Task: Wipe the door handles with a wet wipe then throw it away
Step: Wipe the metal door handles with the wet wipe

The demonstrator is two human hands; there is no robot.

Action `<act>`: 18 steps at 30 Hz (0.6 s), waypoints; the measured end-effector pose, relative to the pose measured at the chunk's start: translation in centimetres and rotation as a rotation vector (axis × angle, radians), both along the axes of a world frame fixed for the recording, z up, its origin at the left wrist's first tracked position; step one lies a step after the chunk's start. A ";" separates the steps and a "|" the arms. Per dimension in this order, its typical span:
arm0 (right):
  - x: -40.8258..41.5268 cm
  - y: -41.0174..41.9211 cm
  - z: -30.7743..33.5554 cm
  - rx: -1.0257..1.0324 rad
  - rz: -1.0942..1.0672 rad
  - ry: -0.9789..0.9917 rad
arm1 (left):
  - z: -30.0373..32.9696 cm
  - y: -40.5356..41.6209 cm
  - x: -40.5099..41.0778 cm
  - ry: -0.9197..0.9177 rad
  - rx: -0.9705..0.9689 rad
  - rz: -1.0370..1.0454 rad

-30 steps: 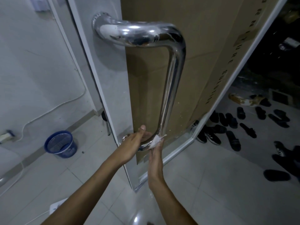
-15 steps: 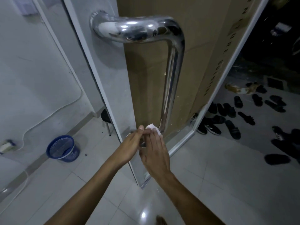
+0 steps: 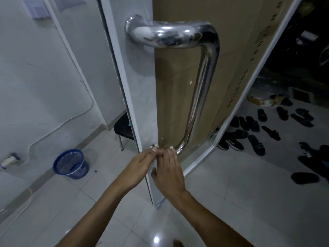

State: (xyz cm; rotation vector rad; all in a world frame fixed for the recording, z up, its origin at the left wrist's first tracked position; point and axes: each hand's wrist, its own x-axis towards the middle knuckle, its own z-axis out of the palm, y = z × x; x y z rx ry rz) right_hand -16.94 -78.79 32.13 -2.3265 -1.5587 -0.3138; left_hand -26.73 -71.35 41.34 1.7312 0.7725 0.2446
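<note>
The door handle [image 3: 199, 81] is a thick tube of polished chrome, bent in a wide U: a fat horizontal arm at the top, a long upright bar, and a curved foot near my hands. It shines like a mirror, with smeared white highlights along the top arm. It is fixed to a pale glass door [image 3: 140, 97] with a brown cardboard sheet [image 3: 174, 97] behind the pane.

My left hand [image 3: 140, 166] reaches to the door's edge at the handle's lower mount, fingers curled there; what they hold is hidden from me. My right hand [image 3: 169, 170] lies just beside it, back up, fingers stretched to the handle's lower bend and touching it, thumb spread. The wet wipe I cannot make out.

Far left on the glossy white tiles stands a blue mesh plastic basket [image 3: 71, 164]. Far right lie dark sandals [image 3: 256, 145].
</note>
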 end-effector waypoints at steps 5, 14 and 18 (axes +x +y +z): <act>-1.8 1.5 -0.9 -0.055 -0.020 -0.066 | 0.1 0.6 -0.8 0.073 0.207 -0.036; 0.5 -1.4 -2.4 0.002 0.112 -0.220 | 0.4 0.0 -0.8 -0.022 0.440 -0.200; 0.6 -3.4 -3.6 0.012 0.038 -0.093 | -0.6 0.6 0.2 0.014 0.647 -0.227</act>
